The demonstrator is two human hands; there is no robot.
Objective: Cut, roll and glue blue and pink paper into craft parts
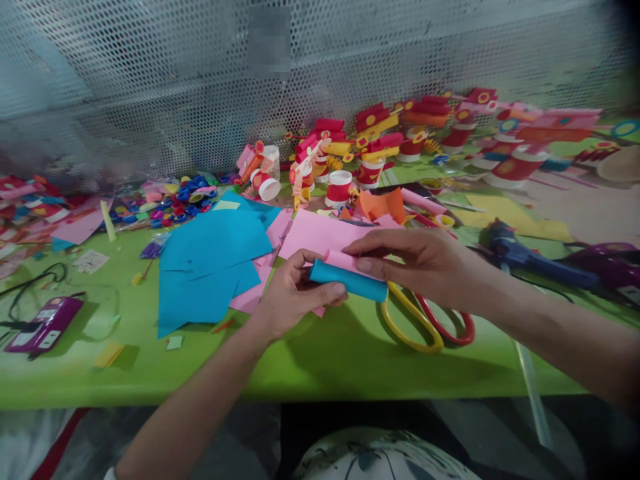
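Observation:
Between my hands, above the green table, is a blue paper roll (350,281) with a pink paper roll (340,259) lying alongside its far side. My left hand (300,290) grips the left end of the blue roll, thumb in front and fingers behind. With thumb and fingertips, my right hand (415,260) pinches the pink roll near its right end. Below the right hand lie scissors with one yellow handle (415,327) and one red handle (463,330); their blades are hidden. Pink paper sheets (315,233) and blue paper sheets (215,253) spread out behind and left of my hands.
A blue glue gun (540,257) lies at right, with a clear glue stick (533,393) over the table's front edge. Finished paper-and-cup models (375,160) line the back by a perforated metal panel (200,87). A purple corded box (47,323) sits at left.

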